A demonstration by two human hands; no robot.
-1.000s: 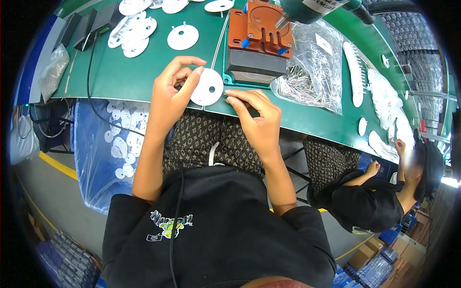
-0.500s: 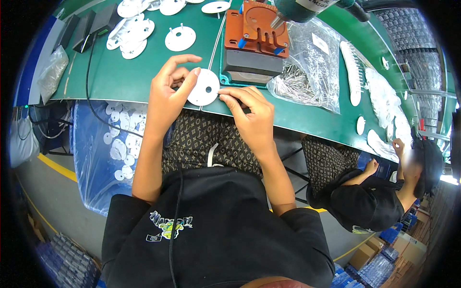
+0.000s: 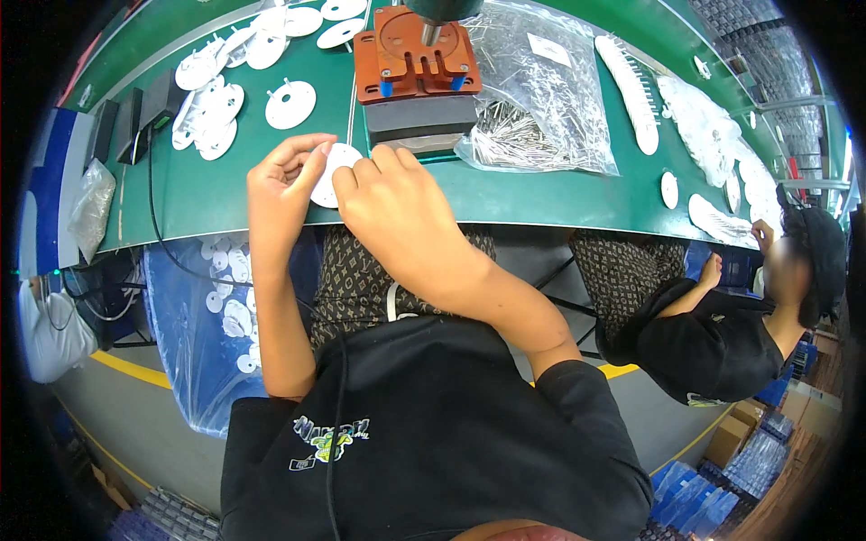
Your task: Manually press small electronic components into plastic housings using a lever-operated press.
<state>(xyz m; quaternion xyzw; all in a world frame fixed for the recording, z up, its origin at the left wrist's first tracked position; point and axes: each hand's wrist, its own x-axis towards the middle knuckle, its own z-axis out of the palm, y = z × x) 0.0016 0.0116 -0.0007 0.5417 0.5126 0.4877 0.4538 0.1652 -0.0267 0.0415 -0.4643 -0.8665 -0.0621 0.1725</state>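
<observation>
We see the left hand [image 3: 280,185] closed on the left rim of a white disc [image 3: 326,191], thumb and fingers pinching it. The disc is held just above the near edge of the green table [image 3: 541,198], left of the middle of that edge. The right hand [image 3: 394,194] reaches across with its fingers curled down over the disc's right side; its back hides its fingertips from us, so we cannot tell whether it grips the disc or something small against it.

Beyond the hands, nearer the table's far edge, we see an orange fixture [image 3: 415,56] on a dark block [image 3: 419,119], with a metal tip [image 3: 431,34] pointing down over it. Just right of the block lies a clear bag [image 3: 577,117] with loose metal pins [image 3: 508,133] inside. Farther toward the table's right end, a row of white discs [image 3: 629,95] stands packed on edge, pins jutting out.

On the left part of the table, a single disc with two upright pins [image 3: 290,108] lies near a heap of white discs [image 3: 209,117]. Below the near edge on that side, we find a plastic-lined blue bin [image 3: 194,370] containing more white pieces [image 3: 237,316]. A co-worker [image 3: 704,343] sits by the table's near right corner.
</observation>
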